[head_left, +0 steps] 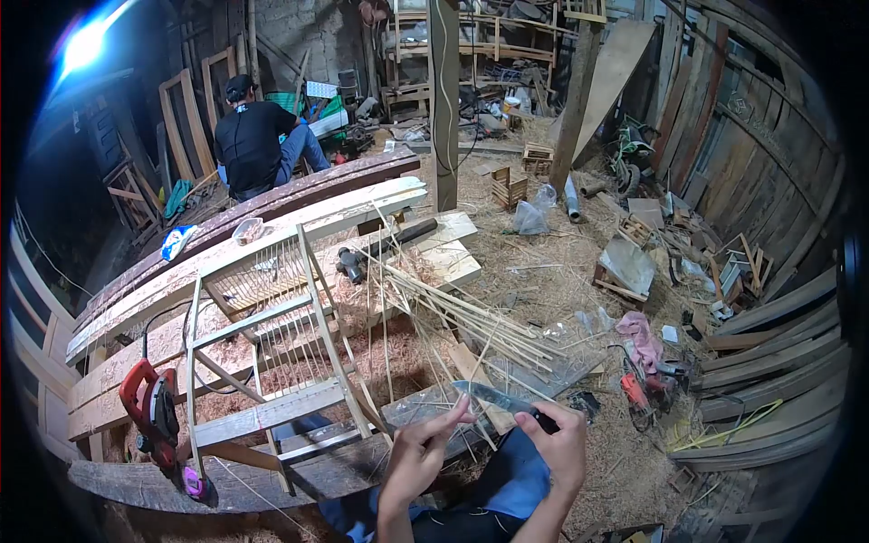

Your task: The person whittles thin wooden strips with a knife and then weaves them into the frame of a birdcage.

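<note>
From the head we look forward and down — across the bench's near edge, bench (118, 477) beneath, left hand (422, 455) and right hand (556, 445) close, wall (317, 41) far.

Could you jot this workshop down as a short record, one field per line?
Left hand: fingertips by the tip of a knife; grip unclear
Right hand: holding the knife's dark handle
Wooden frame: thin rods across it, left of both hands
Red power tool: left of the frame
Thin sticks: loose pile, beyond the hands
Hammer: beyond the sticks
Other person: background, back turned
</note>
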Motion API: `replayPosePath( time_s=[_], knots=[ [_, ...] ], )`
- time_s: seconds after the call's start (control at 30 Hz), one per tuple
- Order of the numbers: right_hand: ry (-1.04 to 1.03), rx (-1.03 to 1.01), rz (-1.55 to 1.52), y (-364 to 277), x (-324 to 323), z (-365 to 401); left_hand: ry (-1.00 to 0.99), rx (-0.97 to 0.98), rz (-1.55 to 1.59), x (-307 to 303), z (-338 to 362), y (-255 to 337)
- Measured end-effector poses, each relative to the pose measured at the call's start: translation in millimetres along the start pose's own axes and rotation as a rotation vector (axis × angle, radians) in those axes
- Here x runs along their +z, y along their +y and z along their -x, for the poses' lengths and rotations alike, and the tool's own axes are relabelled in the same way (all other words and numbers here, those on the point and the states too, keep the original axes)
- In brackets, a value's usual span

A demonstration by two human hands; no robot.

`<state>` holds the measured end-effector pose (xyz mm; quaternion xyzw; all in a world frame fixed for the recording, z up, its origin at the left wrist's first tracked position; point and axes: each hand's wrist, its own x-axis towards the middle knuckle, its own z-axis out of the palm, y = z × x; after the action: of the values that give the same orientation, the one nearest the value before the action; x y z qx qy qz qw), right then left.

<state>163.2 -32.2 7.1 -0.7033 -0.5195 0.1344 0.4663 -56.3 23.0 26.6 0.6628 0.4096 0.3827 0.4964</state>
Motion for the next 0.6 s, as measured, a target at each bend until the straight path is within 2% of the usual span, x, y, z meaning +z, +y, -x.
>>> replayPosePath(
  time_s=[0.17, 0.27, 0.33, 0.43, 0.53, 0.6],
  knots=[
    [-0.005, -0.024, -0.041, -2, 7, -1, -0.025, 0.012, 0.066, -2, 1, -5],
    [0.018, -0.034, -0.011, -9, 10, -2, -0.020, -0.081, 0.181, -1, 1, -9],
    [0.047, -0.058, -0.004, -10, 11, -2, 0.093, 0.058, 0.333, 6, -3, -20],
    [0.025, -0.098, 0.018, -14, 11, -3, 0.175, -0.035, 0.373, 10, -3, -15],
    [0.007, -0.139, 0.025, -12, 12, -2, 0.255, 0.003, 0.265, 19, -3, -8],
    [-0.006, -0.130, 0.014, -14, 12, -2, 0.263, -0.036, 0.309, 20, -2, -2]
  ],
)
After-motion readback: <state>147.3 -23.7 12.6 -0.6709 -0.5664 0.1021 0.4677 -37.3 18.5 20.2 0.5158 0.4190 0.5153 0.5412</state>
